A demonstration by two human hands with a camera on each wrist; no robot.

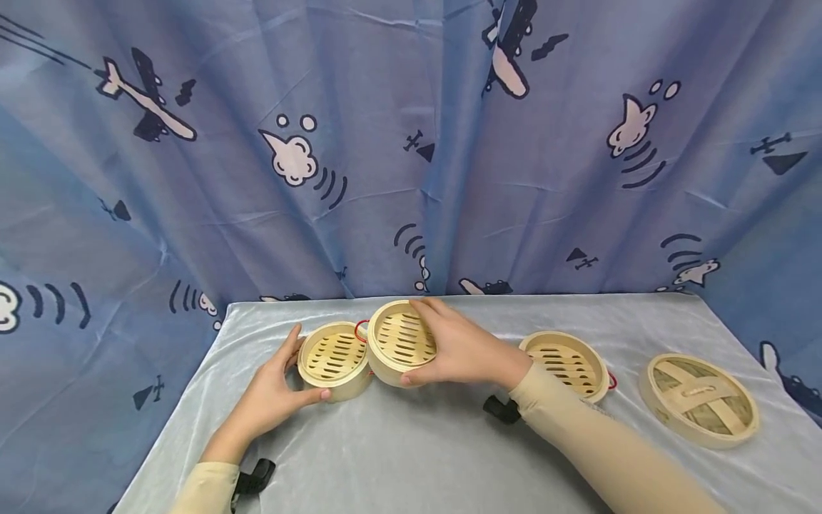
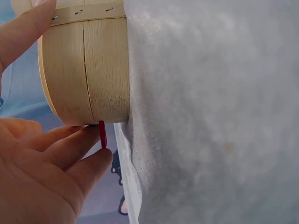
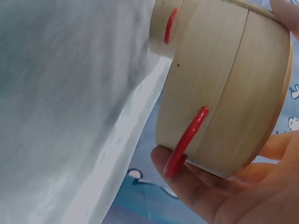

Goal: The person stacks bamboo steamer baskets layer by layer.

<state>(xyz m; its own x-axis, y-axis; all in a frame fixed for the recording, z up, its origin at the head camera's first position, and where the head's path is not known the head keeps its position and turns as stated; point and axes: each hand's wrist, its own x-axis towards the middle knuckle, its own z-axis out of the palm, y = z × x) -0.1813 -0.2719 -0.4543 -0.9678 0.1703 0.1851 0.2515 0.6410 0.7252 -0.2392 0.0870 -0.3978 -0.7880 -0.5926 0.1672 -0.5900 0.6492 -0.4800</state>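
My left hand (image 1: 270, 392) holds a round bamboo steamer basket (image 1: 349, 388) that stands on the table, thumb on its near side and fingers at its far left. In the left wrist view the fingertips lie by a red loop (image 2: 103, 135) on the basket's wall. Just to the right, my right hand (image 1: 465, 348) grips a second bamboo steamer basket (image 1: 383, 365), raised off the cloth and tilted. Its left edge overlaps the first basket in the head view; whether they touch I cannot tell. A red loop handle (image 3: 187, 140) shows on the raised basket's wall.
Behind the right forearm stands a third steamer basket (image 1: 554, 357), partly hidden by the sleeve. A bamboo steamer lid (image 1: 698, 400) lies farther right. Pale grey cloth (image 1: 398, 457) covers the table, and a blue patterned curtain (image 1: 385, 143) hangs at its back edge.
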